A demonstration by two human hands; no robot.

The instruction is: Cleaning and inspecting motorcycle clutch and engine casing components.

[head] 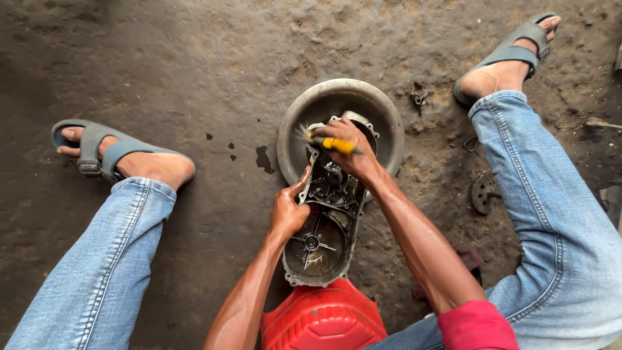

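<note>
Watching from my remote feed: long grimy grey metal engine casing [327, 223] runs near-to-far, far end over the round metal basin [382, 116]. Left hand [288, 210] clamps its left edge; right hand [346, 148], nearer the far end, is closed on a yellow-handled brush [324, 141].

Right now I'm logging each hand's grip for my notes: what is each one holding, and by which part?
Right hand grips a brush by its yellow handle. Left hand grips the metal engine cover by its left edge.
</note>
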